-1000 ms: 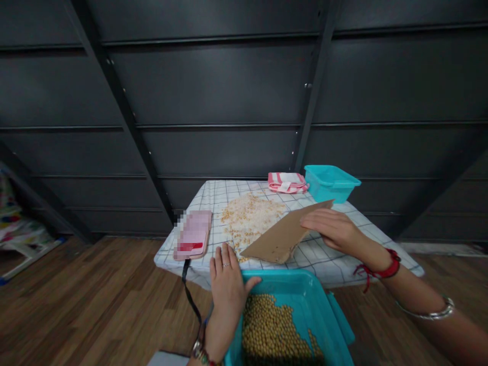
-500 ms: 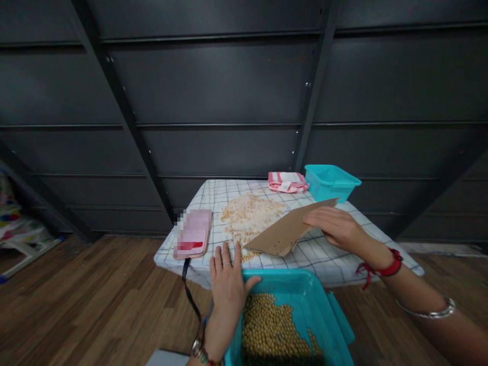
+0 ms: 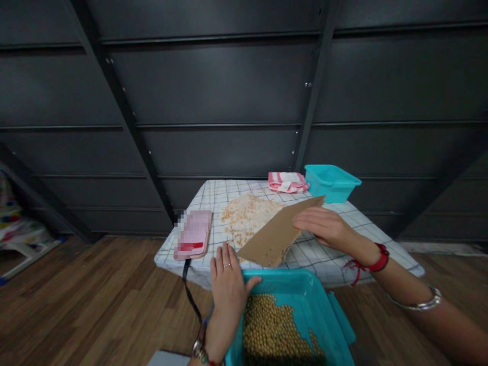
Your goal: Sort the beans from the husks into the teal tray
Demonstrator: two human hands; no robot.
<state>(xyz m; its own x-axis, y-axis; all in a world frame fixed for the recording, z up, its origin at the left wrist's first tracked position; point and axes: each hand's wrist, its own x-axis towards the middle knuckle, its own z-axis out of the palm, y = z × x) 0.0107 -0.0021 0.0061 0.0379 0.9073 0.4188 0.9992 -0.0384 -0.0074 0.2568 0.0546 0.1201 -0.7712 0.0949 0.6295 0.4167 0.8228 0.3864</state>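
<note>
My right hand [image 3: 324,227] grips a piece of brown cardboard [image 3: 275,234], which stands tilted on the checked tablecloth. Its lower left end lies close to the fingertips of my left hand [image 3: 227,282]. That hand lies flat, palm down, with the fingers stretched over the table's near edge and the thumb over the rim of a teal plastic tub [image 3: 297,278]. Many round yellowish beans [image 3: 272,328] lie in the tub. Behind the cardboard, a heap of white rice-like grains mixed with yellow beans [image 3: 247,213] is spread on the cloth; the cardboard hides part of it.
A pink phone-like case [image 3: 195,233] with a black strap lies at the table's left. At the back right are a folded pink-striped towel [image 3: 286,182] and a smaller teal tub [image 3: 331,184]. A dark panelled wall [image 3: 213,86] rises behind the table.
My right hand has moved the cardboard left and slightly toward me, covering more of the beans near the table's front edge. My left hand has stayed almost in place.
</note>
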